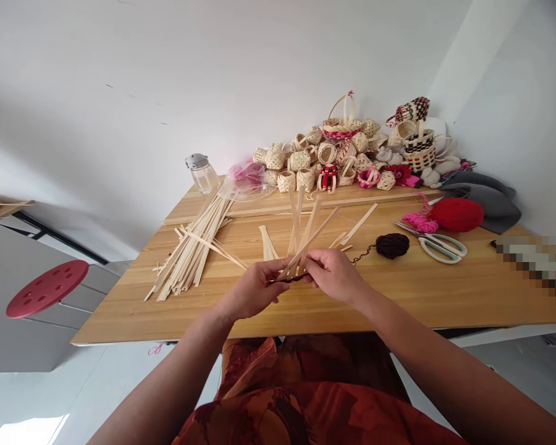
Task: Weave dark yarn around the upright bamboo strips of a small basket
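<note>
Between my two hands is a small piece of weaving [308, 238], pale flat strips fanning upward with dark yarn laced across their lower ends. My left hand [258, 285] is closed on its left side, thumb and fingers pinching the strips' base. On the right side my right hand [331, 274] pinches the strips and the dark yarn. A strand runs from there rightward to a dark brown yarn ball [392, 246] on the table. Beyond my left hand lie a few loose pale strips [267, 242]. My fingers hide part of the woven base.
A big bundle of pale strips [199, 241] lies left on the wooden table [167, 321]. Scissors [438, 244] and a red yarn ball [457, 214] are at right. Small woven baskets [301, 162] pile along the back, near a glass jar [202, 175]. A red stool [47, 288] stands left.
</note>
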Demonstrator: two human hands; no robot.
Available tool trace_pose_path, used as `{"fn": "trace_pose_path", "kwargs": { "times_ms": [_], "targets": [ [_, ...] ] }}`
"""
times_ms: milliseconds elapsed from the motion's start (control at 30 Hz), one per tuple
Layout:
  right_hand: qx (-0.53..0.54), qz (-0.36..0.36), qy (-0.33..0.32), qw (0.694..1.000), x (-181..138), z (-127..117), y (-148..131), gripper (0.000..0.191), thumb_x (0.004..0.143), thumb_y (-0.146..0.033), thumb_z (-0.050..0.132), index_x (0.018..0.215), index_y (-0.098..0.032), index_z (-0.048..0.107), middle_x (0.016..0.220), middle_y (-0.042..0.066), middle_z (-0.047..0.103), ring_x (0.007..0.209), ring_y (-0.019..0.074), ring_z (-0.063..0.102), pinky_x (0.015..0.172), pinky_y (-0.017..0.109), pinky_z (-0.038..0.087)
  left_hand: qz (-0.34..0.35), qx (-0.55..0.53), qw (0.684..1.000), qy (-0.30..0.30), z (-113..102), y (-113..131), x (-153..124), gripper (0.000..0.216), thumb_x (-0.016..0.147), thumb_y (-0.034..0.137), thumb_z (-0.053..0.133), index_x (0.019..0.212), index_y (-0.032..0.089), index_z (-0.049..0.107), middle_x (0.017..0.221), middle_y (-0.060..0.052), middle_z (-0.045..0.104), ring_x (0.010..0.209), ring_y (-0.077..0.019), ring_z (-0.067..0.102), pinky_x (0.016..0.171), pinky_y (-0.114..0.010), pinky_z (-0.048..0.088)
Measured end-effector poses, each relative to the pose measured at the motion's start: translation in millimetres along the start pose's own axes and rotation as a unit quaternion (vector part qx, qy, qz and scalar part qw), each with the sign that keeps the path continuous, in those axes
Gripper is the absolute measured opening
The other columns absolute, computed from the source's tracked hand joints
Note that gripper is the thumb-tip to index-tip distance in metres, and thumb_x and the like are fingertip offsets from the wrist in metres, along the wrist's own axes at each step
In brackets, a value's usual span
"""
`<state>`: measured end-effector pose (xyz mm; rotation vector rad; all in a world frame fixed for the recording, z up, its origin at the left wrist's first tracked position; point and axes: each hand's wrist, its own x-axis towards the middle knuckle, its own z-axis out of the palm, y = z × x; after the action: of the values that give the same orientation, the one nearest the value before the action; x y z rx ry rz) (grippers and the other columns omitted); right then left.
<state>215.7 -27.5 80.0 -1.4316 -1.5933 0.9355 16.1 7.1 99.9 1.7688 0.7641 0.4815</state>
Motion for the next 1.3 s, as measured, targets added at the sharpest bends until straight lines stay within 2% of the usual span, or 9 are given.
{"fn": "trace_pose_path", "kwargs": {
  "times_ms": [133,200,300,367,533,733,867,1000,1300],
  "targets": [
    [0.09,0.018,0.0,0.996,-1,-1,1,0.019,0.092,-0.028,0.052,0.102,-0.019,0.065,0.077,0.003,0.071,0.068,0.0172,0.07,0.055,0.024,0.051,0.014,0.052,0.998,0.045,8,-5,1,0.052,0.088,0.014,0.048,0.134,0.032,0.063,0.133,0.002,0.067,0.109,-0.0231,0.068,0.064,-0.027,0.063],
    [0.096,0.012,0.011,0.995,-2,-5,4,0.031,0.093,-0.031,0.053,0.122,-0.02,0.058,0.078,0.003,0.071,0.071,0.0184,0.07,0.058,0.026,0.052,0.046,0.09,0.991,0.084,10,-10,1,0.059,0.084,0.007,0.046,0.137,0.03,0.061,0.136,0.001,0.065,0.121,-0.0241,0.064,0.082,-0.035,0.064],
    [0.037,-0.01,0.03,0.999,-8,-16,6,0.044,0.095,-0.033,0.052,0.137,-0.022,0.049,0.081,0.003,0.073,0.074,0.0189,0.07,0.067,0.03,0.054,0.103,0.174,0.97,0.132,10,-22,3,0.067,0.081,-0.001,0.042,0.14,0.025,0.058,0.139,0.0,0.063,0.13,-0.0214,0.059,0.11,-0.04,0.049],
    [-0.038,-0.017,0.024,0.999,-14,-24,4,0.037,0.095,-0.033,0.054,0.13,-0.023,0.057,0.084,0.004,0.074,0.076,0.0194,0.07,0.071,0.032,0.052,0.119,0.221,0.956,0.151,7,-30,5,0.07,0.08,-0.003,0.039,0.142,0.023,0.055,0.14,-0.002,0.061,0.132,-0.0195,0.057,0.116,-0.039,0.042],
    [-0.247,-0.034,-0.056,0.967,-27,-36,-5,0.016,0.088,-0.034,0.063,0.085,-0.024,0.075,0.08,0.004,0.075,0.071,0.0204,0.066,0.064,0.031,0.042,0.118,0.297,0.932,0.171,1,-47,8,0.075,0.075,-0.007,0.036,0.144,0.02,0.053,0.142,-0.005,0.06,0.132,-0.0176,0.056,0.115,-0.035,0.043],
    [-0.353,-0.033,-0.1,0.93,-40,-55,-19,0.01,0.085,-0.031,0.067,0.08,-0.025,0.073,0.076,0.003,0.074,0.068,0.0207,0.064,0.059,0.031,0.035,0.105,0.334,0.92,0.173,5,-53,8,0.08,0.073,-0.008,0.037,0.145,0.024,0.052,0.142,-0.003,0.061,0.132,-0.0178,0.056,0.114,-0.034,0.044],
    [-0.355,-0.076,-0.061,0.93,-53,-74,-43,0.015,0.088,-0.027,0.062,0.076,-0.026,0.069,0.073,0.0,0.072,0.066,0.0181,0.062,0.06,0.031,0.036,0.08,0.354,0.918,0.157,12,-54,10,0.08,0.073,-0.008,0.038,0.144,0.025,0.053,0.14,-0.004,0.062,0.128,-0.0201,0.06,0.11,-0.033,0.047],
    [-0.337,-0.107,0.042,0.935,-51,-87,-53,0.012,0.088,-0.031,0.064,0.078,-0.025,0.069,0.07,0.0,0.069,0.062,0.0162,0.059,0.06,0.03,0.038,0.076,0.367,0.917,0.137,16,-57,11,0.077,0.074,-0.006,0.038,0.143,0.024,0.055,0.141,-0.006,0.061,0.128,-0.0216,0.06,0.111,-0.035,0.047],
    [-0.178,0.027,0.067,0.981,-9,-100,6,0.029,0.082,-0.048,0.065,0.081,-0.019,0.073,0.063,-0.001,0.061,0.055,0.0123,0.048,0.051,0.026,0.034,0.112,0.323,0.931,0.129,15,-50,-1,0.057,0.087,0.006,0.044,0.139,0.024,0.06,0.137,-0.003,0.064,0.126,-0.0197,0.061,0.112,-0.033,0.046]
  ]
}}
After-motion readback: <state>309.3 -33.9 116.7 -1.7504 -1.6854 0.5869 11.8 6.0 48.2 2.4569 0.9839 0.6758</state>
